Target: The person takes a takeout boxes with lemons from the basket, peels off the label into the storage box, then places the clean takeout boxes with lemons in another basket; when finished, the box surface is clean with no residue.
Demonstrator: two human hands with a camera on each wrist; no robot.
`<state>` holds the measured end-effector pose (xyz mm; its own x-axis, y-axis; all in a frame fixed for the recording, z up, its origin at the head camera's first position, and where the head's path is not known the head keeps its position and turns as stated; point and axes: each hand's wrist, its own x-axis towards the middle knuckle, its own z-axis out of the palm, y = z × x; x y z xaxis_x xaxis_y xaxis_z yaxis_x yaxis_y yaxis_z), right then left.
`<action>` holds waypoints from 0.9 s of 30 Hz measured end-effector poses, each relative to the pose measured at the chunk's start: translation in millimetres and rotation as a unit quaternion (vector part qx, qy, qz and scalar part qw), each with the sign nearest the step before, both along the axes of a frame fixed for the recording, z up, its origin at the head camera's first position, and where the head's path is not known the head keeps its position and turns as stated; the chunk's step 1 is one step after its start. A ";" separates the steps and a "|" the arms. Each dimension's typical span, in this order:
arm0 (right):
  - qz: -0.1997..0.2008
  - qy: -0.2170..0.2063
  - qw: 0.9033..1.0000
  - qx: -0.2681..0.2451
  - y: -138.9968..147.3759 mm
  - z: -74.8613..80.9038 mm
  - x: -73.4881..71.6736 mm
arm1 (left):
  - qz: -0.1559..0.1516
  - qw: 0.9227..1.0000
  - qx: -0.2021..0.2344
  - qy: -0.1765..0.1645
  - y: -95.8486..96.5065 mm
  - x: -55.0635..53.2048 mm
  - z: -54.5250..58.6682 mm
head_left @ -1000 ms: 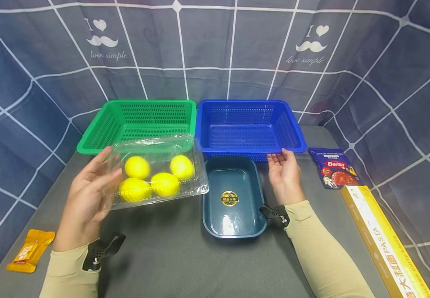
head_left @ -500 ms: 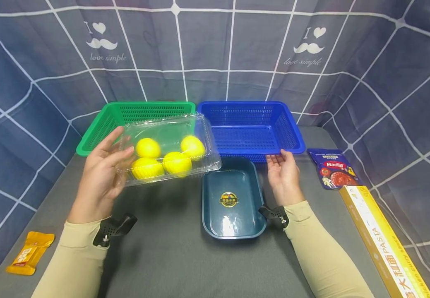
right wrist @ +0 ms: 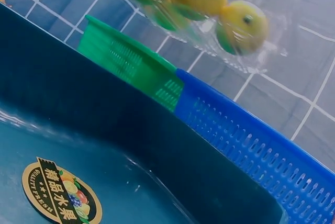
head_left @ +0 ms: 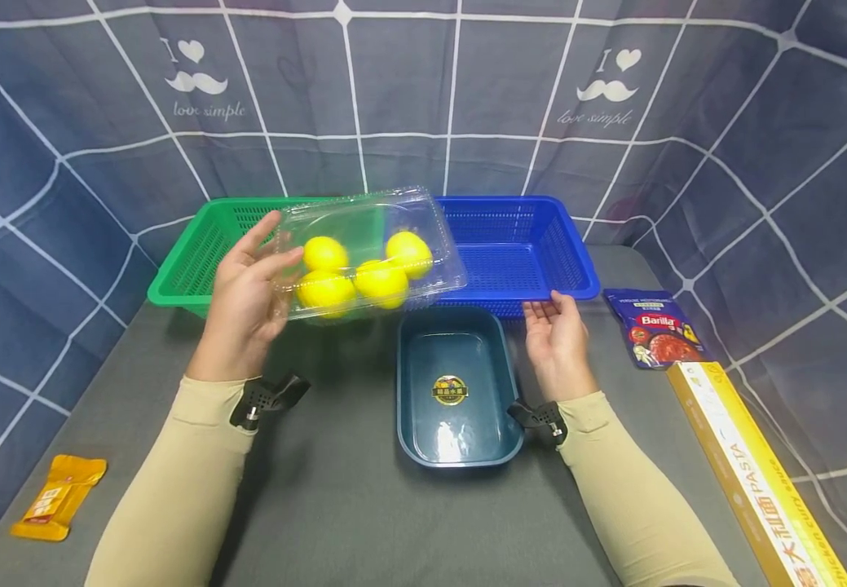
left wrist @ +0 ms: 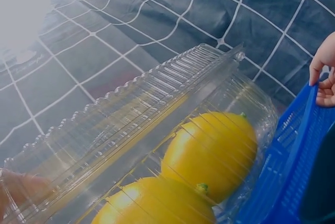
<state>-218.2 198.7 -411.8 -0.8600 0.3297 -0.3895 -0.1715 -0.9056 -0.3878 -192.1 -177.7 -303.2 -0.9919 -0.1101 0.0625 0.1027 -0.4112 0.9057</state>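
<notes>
My left hand [head_left: 243,297] grips the left end of a clear plastic clamshell box [head_left: 438,273], raised and slightly tilted in front of the green basket [head_left: 183,273] and the left part of the blue basket [head_left: 504,265]. Several yellow lemons [head_left: 381,284] lie inside it; two lemons [left wrist: 212,153] show up close in the left wrist view. At the blue basket's front rim, my right hand [head_left: 558,346] pinches the edge, thumb on top and fingers beneath. In the left wrist view that right hand [left wrist: 325,80] appears at the rim too.
A dark teal tray [head_left: 460,432] with a round fruit sticker stands before the blue basket. On the right lie a Barilla sauce pouch [head_left: 654,326] and a long yellow pasta box [head_left: 760,481]. A small orange packet [head_left: 59,497] is at left. A checked cloth [head_left: 401,98] hangs behind.
My left hand has carried the clamshell box of lemons up and to the right, from over the table toward the baskets. The right hand has stayed at the blue basket's rim.
</notes>
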 end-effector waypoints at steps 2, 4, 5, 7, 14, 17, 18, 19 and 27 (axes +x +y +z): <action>0.000 0.002 1.000 0.000 0.4 0.2 0.0 | 0.001 1.000 -0.007 0.006 6.4 -7.0 -1.3; 0.001 0.004 1.000 0.000 0.7 0.4 0.1 | -0.001 1.000 -0.009 0.009 12.6 -13.3 -2.4; 0.001 0.003 1.000 -0.001 0.9 0.4 0.2 | -0.002 1.000 -0.006 0.008 15.7 -16.2 -2.7; 0.001 0.004 1.000 0.001 0.7 0.0 0.4 | -0.007 1.000 -0.005 0.008 21.4 -22.0 -3.2; -0.005 0.003 1.000 0.014 -2.3 -0.1 1.4 | -0.011 1.000 -0.022 0.005 39.5 -39.9 -1.7; -0.006 0.007 1.000 0.015 -3.0 -0.1 1.3 | -0.011 1.000 -0.024 0.008 45.4 -47.2 -0.5; -0.006 0.008 1.000 0.017 -3.1 -0.2 1.1 | -0.011 1.000 -0.025 0.009 47.3 -49.4 -0.3; -0.006 0.010 1.000 0.018 -3.1 -0.3 0.8 | -0.012 1.000 -0.027 0.009 48.8 -51.6 -0.2; -0.012 0.010 1.000 0.016 -2.3 -1.1 -0.1 | -0.010 0.999 -0.035 0.007 60.5 -66.2 -0.9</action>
<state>-218.3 196.4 -412.9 -0.8589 0.3625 -0.3618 -0.2011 -0.8884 -0.4126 -258.3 -117.3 -304.2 -0.9928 -0.0858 0.0830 0.1080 -0.3496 0.9307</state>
